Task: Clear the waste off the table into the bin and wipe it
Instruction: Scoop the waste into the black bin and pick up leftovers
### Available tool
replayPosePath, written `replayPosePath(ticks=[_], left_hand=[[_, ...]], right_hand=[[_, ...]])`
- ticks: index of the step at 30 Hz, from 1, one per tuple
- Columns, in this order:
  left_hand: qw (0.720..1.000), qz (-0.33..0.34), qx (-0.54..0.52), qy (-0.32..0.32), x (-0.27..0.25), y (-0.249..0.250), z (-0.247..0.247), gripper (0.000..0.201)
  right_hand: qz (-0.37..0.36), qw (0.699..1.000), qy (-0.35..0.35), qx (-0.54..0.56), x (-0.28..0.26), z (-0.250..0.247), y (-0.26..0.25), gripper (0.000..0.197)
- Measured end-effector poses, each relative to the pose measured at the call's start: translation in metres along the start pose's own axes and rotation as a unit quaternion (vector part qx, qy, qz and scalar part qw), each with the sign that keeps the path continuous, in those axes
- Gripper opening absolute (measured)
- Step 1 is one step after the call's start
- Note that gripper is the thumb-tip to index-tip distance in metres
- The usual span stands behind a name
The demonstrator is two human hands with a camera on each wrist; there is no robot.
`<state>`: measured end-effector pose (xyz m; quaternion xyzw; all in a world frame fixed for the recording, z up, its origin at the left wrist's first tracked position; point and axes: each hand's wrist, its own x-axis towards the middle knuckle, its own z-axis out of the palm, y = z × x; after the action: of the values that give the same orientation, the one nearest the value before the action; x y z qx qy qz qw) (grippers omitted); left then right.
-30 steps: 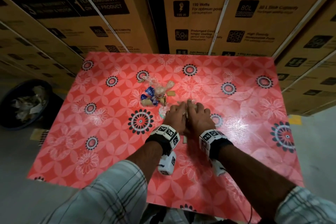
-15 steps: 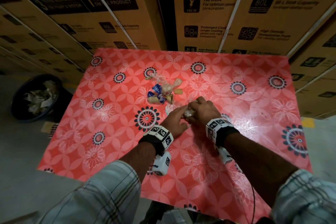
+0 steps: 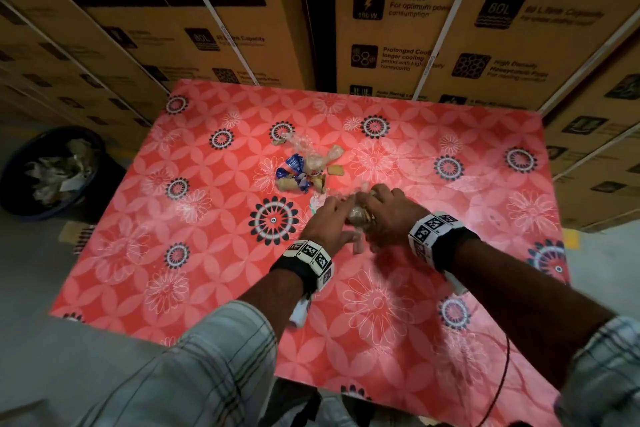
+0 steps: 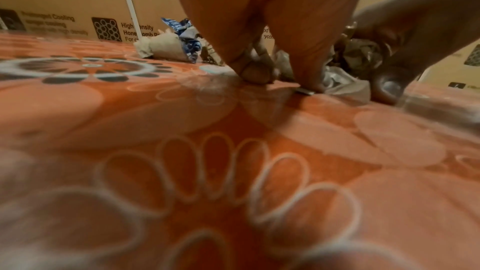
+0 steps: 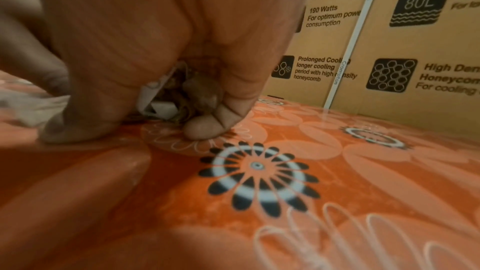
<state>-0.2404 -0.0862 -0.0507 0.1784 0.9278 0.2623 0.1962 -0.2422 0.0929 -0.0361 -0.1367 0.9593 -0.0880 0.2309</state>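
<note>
A red flowered table [image 3: 173, 253] carries a loose pile of waste [image 3: 301, 168] near its middle: blue wrapper, clear plastic and brown paper scraps, also seen in the left wrist view as the waste pile [image 4: 168, 44]. Just nearer than the pile, my right hand [image 3: 381, 208] curls its fingers round a crumpled wad of paper and plastic [image 3: 356, 215], and the wad [image 5: 166, 98] shows inside the right hand [image 5: 155, 38]. My left hand [image 3: 332, 215] lies against the wad from the left, fingertips [image 4: 309, 83] pressed on the table over a small flat scrap.
A dark round bin [image 3: 20, 191] with crumpled paper inside stands on the floor off the table's left side. Stacked cardboard boxes [image 3: 450, 28] wall off the far edge and right side. A small pale scrap [image 3: 313, 203] lies left of my left hand.
Both hands lay side by side over the scraps before. Now the right hand has curled round a gathered wad and the left hand has turned in against it.
</note>
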Motion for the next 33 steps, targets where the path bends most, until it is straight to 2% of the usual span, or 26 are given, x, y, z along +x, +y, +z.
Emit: replayPosePath(ticks=[5, 9, 12, 16, 22, 27, 31, 33], left_hand=[[0.997, -0.057, -0.017, 0.044, 0.006, 0.013, 0.009, 0.052], [0.996, -0.076, -0.024, 0.038, 0.002, 0.018, 0.011, 0.036], [0.996, -0.077, -0.024, 0.045, 0.0, 0.02, 0.012, 0.028], [0.995, -0.081, -0.01, 0.066, -0.007, 0.027, 0.017, 0.032], [0.994, -0.08, -0.036, 0.066, -0.01, 0.031, 0.015, 0.026], [0.989, -0.075, -0.096, 0.08, -0.012, 0.026, 0.017, 0.022], [0.976, -0.088, -0.187, 0.073, -0.013, 0.021, 0.018, 0.02], [0.966, -0.085, -0.23, 0.085, -0.015, 0.023, 0.017, 0.026]], right_hand=[[-0.001, 0.999, 0.034, 0.029, 0.001, -0.001, -0.006, 0.076], [-0.006, 0.998, 0.049, 0.046, 0.0, 0.0, -0.01, 0.06], [0.007, 0.996, 0.063, 0.062, -0.003, 0.004, -0.012, 0.059], [0.041, 0.993, 0.081, 0.081, -0.008, 0.013, -0.015, 0.062], [0.057, 0.985, 0.121, 0.105, -0.014, 0.026, -0.018, 0.054], [0.038, 0.975, 0.16, 0.151, -0.021, 0.033, -0.015, 0.051], [0.032, 0.949, 0.215, 0.229, -0.032, 0.029, -0.018, 0.044], [0.025, 0.935, 0.226, 0.271, -0.033, 0.03, -0.019, 0.051]])
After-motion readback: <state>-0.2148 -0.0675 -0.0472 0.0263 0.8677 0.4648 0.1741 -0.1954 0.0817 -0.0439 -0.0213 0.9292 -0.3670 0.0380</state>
